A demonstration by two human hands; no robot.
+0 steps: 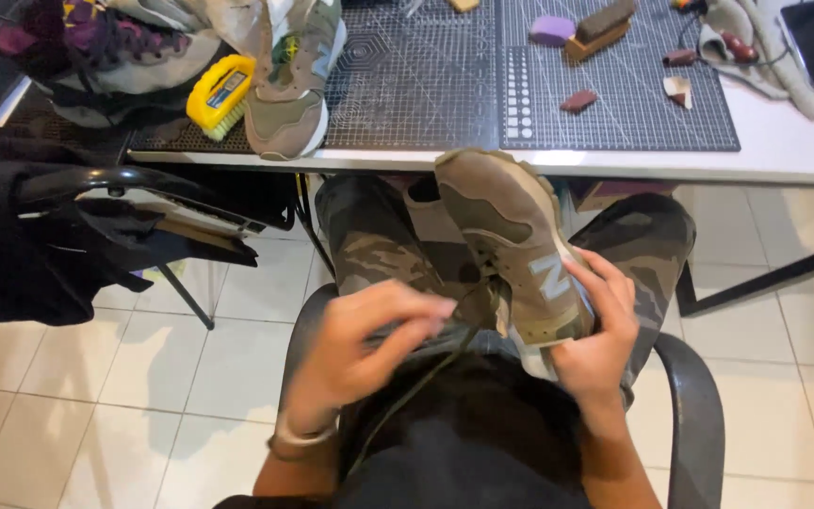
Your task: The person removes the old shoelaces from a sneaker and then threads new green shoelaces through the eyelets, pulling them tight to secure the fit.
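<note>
Sneaker (520, 254) rests on your lap, toe toward the desk (784, 141); your right hand (595, 330) wraps its heel in a closed grip. Your left hand (360, 344) pinches its dark lace (426, 372). Its mate (289, 85) sits beside a yellow brush (219, 94).

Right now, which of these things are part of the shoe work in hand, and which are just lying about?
In hand:
- brown sneaker, steadied on the lap by the right hand
- its shoelace, pinched by the left hand

Lying about:
- second sneaker on the table
- yellow brush
- wooden brush
- purple block
- cutting mat
</note>
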